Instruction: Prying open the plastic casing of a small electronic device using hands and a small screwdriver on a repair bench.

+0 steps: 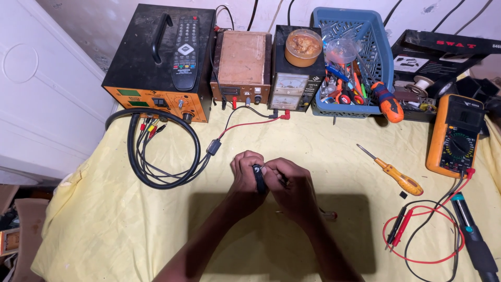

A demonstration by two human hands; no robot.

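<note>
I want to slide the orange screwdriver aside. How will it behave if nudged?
The orange screwdriver looks rigid and light. Its rounded handle lies flat on the yellow cloth, so it may roll a little, though the soft cloth probably damps that.

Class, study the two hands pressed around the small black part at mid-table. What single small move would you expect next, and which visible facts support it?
Probably a slight pull or twist apart: the left hand and right hand both pinch the small black part between their fingertips, held above the yellow cloth, with the orange screwdriver lying unused.
</note>
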